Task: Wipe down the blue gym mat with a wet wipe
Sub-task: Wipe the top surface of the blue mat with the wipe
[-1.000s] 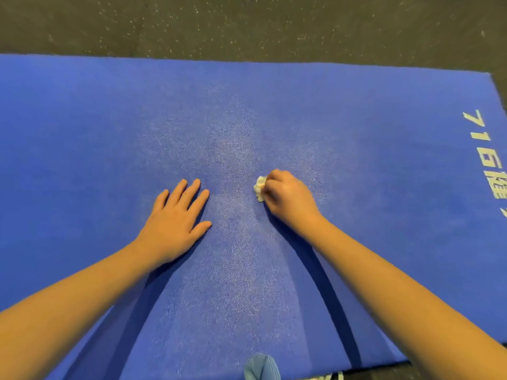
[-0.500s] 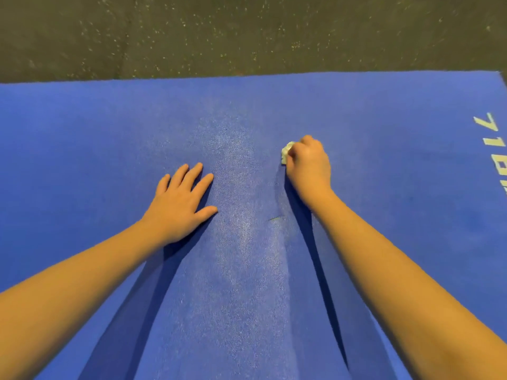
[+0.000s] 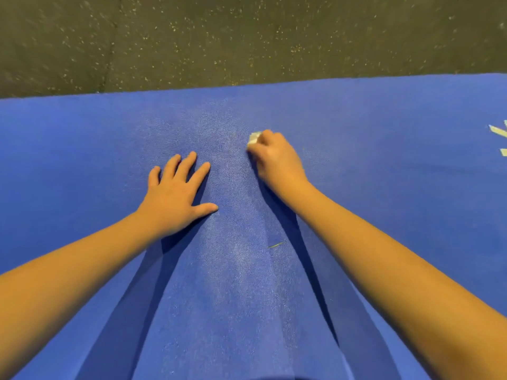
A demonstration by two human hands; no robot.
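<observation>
The blue gym mat fills most of the head view, with a paler sheen running down its middle. My right hand grips a small crumpled white wet wipe and holds it against the mat, a little right of centre; only a corner of the wipe sticks out past my fingers. My left hand rests flat on the mat to the left, fingers spread and straight, holding nothing.
Dark speckled rubber floor lies beyond the mat's far edge. Pale printed characters mark the mat at the right edge. A thin short strand lies on the mat by my right forearm.
My right hand has slid the wipe away from me, toward the mat's far edge. The view has moved forward, showing more floor. My left hand stays planted on the mat.
</observation>
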